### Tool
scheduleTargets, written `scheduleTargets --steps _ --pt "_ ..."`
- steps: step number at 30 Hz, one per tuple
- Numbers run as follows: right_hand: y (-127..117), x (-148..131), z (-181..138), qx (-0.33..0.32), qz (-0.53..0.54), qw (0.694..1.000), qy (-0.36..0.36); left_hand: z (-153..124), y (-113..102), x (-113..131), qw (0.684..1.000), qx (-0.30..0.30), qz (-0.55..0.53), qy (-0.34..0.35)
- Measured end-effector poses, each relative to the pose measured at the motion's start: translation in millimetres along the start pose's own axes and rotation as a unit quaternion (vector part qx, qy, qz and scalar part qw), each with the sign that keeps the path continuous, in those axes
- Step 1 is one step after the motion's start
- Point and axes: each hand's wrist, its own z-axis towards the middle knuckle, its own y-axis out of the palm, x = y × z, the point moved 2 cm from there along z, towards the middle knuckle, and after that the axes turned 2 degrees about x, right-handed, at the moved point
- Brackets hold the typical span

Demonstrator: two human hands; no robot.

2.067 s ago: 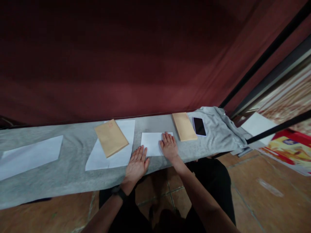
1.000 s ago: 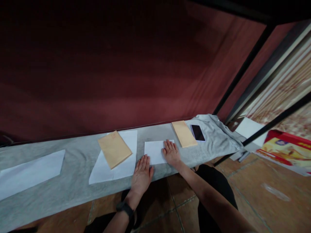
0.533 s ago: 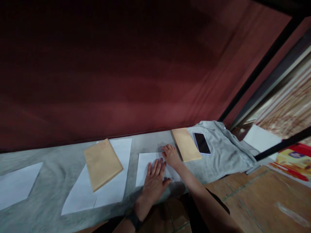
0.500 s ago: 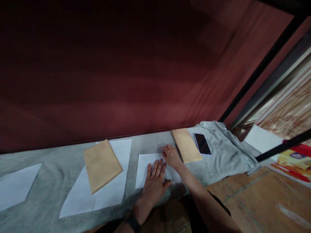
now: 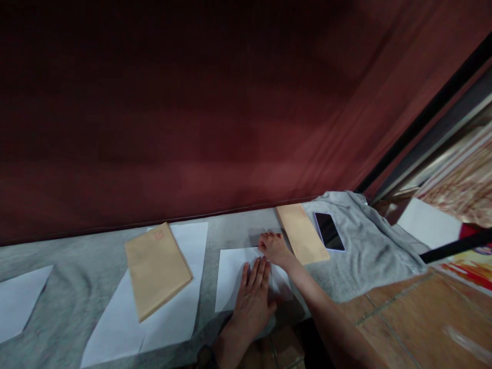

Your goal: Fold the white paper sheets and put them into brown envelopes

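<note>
My left hand (image 5: 254,294) lies flat on a white sheet of paper (image 5: 227,274), fingers stretched toward its far edge. At that far edge, on the right, my right hand (image 5: 274,248) is closed with its fingers curled. What they hold, if anything, is hidden. Both hands and forearms cover part of the sheet, which looks folded. Just right of my right hand rests a tan envelope (image 5: 303,233). Another tan envelope (image 5: 157,269) lies to the left, on top of larger white sheets (image 5: 172,318).
A grey cloth (image 5: 77,292) covers the long narrow surface, which runs along a dark red wall (image 5: 215,154). A phone (image 5: 329,232) lies by the right envelope. Another white sheet (image 5: 21,300) is at the far left. Black bars and a colourful box (image 5: 471,266) stand on the right above the tiled floor.
My right hand's fingers have curled in more, and it has shifted slightly along the paper's far edge. My left hand stays flat on the sheet. The view has moved a little.
</note>
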Motion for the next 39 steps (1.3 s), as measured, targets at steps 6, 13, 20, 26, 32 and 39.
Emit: scheduleTargets --steps 6,13,20,26,32,39 --pt "3.0 -5.2 8.7 0.029 -0.009 1.0 0.004 6.1 -4.6 -10.7 0.998 0.054 0.025 -0.022" --pt "5.6 -5.4 14.0 0.041 -0.003 0.999 -0.016 7.2 -3.8 -15.8 0.994 0.092 0.049 -0.042" --pt "3.5 -8.0 8.9 0.075 0.007 0.997 -0.026 8.9 0.2 -21.5 0.99 0.118 0.059 -0.058" --pt "36.0 -40.3 -24.5 0.133 0.133 0.98 -0.068 9.7 -1.1 -56.5 0.984 0.13 0.091 -0.076" --pt "51.1 -57.6 -49.0 0.118 0.099 0.984 -0.09 11.1 0.1 -67.0 0.983 0.111 0.108 -0.094" --pt "49.5 -38.3 -57.1 0.134 0.005 0.989 -0.067 11.4 -15.4 -69.5 0.976 0.121 0.122 -0.131"
